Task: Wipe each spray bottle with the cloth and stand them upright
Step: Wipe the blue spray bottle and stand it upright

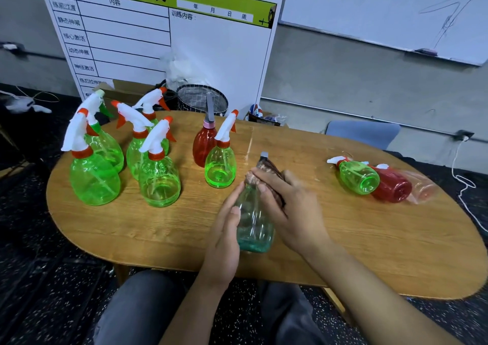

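I see an oval wood table (343, 239) — left hand (224, 239) steadies the bottle (253, 223), fingers straight; right hand (287, 207) grips the cloth (269, 166) — whiteboard (383, 6) behind.

Left hand (224, 228) steadying teal bottle (253, 223) on counter (343, 239); right hand (287, 204) pressing brown cloth (269, 170) against its neck. Six bottles upright at left, three lying at right: green (357, 177), red (393, 186), pink (425, 189).

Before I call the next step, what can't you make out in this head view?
- Cloth: mostly hidden under right hand.
- Held bottle: top covered by cloth and fingers.
- Pink bottle: head hidden behind lying red bottle.
- Left hand: palm side unseen.
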Demonstrator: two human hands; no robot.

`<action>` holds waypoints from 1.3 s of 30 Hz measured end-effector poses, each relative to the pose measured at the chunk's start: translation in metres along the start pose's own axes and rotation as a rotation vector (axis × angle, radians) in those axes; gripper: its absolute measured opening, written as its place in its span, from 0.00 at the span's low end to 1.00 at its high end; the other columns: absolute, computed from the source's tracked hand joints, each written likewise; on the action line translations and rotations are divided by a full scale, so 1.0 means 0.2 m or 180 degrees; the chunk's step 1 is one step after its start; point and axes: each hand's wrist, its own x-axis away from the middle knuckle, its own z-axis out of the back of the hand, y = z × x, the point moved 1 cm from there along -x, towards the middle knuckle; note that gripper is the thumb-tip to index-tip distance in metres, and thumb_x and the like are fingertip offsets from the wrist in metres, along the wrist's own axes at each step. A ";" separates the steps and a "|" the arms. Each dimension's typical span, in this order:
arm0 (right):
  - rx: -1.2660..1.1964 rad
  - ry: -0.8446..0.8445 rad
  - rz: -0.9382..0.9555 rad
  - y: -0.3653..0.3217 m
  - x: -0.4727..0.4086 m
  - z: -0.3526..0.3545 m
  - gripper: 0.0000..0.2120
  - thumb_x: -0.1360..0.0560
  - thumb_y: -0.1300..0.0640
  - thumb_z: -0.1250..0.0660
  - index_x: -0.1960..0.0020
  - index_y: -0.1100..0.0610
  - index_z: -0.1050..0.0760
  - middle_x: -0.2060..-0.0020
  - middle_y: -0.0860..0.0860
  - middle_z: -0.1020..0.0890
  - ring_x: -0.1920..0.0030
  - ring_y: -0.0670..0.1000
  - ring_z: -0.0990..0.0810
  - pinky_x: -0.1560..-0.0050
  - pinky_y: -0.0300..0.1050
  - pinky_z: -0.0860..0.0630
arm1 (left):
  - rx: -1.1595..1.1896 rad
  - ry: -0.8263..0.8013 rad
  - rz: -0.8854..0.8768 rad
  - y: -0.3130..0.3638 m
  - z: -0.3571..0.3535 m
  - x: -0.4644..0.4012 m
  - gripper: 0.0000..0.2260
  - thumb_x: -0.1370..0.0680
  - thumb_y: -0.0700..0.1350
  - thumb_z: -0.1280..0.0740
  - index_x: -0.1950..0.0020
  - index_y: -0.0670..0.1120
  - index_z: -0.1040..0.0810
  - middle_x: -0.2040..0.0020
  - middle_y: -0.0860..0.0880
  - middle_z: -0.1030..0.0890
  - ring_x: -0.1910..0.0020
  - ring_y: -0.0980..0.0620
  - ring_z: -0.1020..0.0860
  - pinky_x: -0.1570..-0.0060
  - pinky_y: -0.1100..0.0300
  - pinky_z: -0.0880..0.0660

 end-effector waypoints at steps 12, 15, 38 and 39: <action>-0.0395 -0.0305 0.1338 -0.01 0.30 -0.06 0.16 0.16 0.46 0.34 0.29 0.45 0.22 0.43 0.45 0.27 0.55 0.46 0.21 0.60 0.40 0.20 | 0.0525 0.0205 0.0275 -0.01 0.05 -0.01 0.19 0.12 0.49 0.44 0.21 0.58 0.29 0.30 0.46 0.18 0.30 0.44 0.19 0.31 0.46 0.24; -0.0661 -0.0251 0.1176 -0.02 0.32 -0.03 0.16 0.15 0.46 0.37 0.28 0.45 0.22 0.46 0.43 0.29 0.55 0.43 0.24 0.58 0.34 0.26 | 0.0395 0.0296 0.0258 0.01 0.05 0.00 0.21 0.17 0.57 0.40 0.22 0.62 0.28 0.30 0.47 0.17 0.31 0.44 0.19 0.32 0.44 0.24; -0.0529 0.0492 -0.0119 -0.06 0.06 -0.04 0.14 0.20 0.45 0.30 0.36 0.46 0.16 0.53 0.44 0.24 0.56 0.44 0.21 0.57 0.42 0.21 | -0.0214 0.0045 -0.0303 -0.05 0.02 0.00 0.38 0.23 0.42 0.22 0.16 0.51 0.37 0.23 0.49 0.23 0.25 0.48 0.23 0.28 0.48 0.24; -0.0337 0.0482 0.0000 -0.08 0.05 -0.04 0.14 0.20 0.44 0.31 0.38 0.46 0.15 0.54 0.45 0.24 0.59 0.46 0.21 0.61 0.46 0.21 | -0.0294 0.0085 -0.0341 -0.05 0.02 -0.01 0.39 0.23 0.45 0.22 0.16 0.50 0.36 0.22 0.49 0.24 0.24 0.48 0.25 0.27 0.46 0.26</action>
